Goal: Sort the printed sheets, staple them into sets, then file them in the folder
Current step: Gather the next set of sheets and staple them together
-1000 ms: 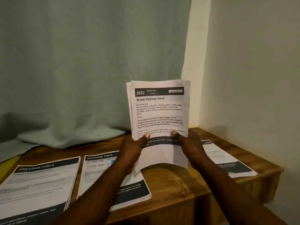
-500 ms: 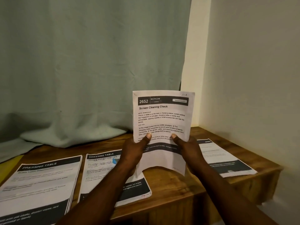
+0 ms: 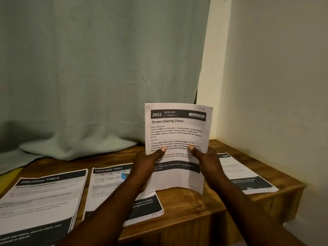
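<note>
Sheets (image 3: 177,132) headed "Screen Cleaning Check" stand upright at frame centre, above the table (image 3: 195,206). Your left hand (image 3: 147,164) and right hand (image 3: 208,162) each pinch a side edge, thumbs in front, presumably exposing the heading for matching against the DRESSING TABLE piles (image 3: 40,201) lower left.

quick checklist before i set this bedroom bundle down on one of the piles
1. Grip: left hand and right hand both pinch the upright bundle of white printed sheets, thumbs on its front: ok.
2. Edges: the bundle's top edge looks flush: ok.
3. Heading match: it reads BEDROOM; the left white paper pile and the middle white paper pile read DRESSING TABLE: not ok.
4. The right white paper pile has a heading too blurred to read: cannot tell.
5. Staple in the bundle: cannot tell.
6. Bare brown wooden table below the bundle for a new pile: ok.
</note>
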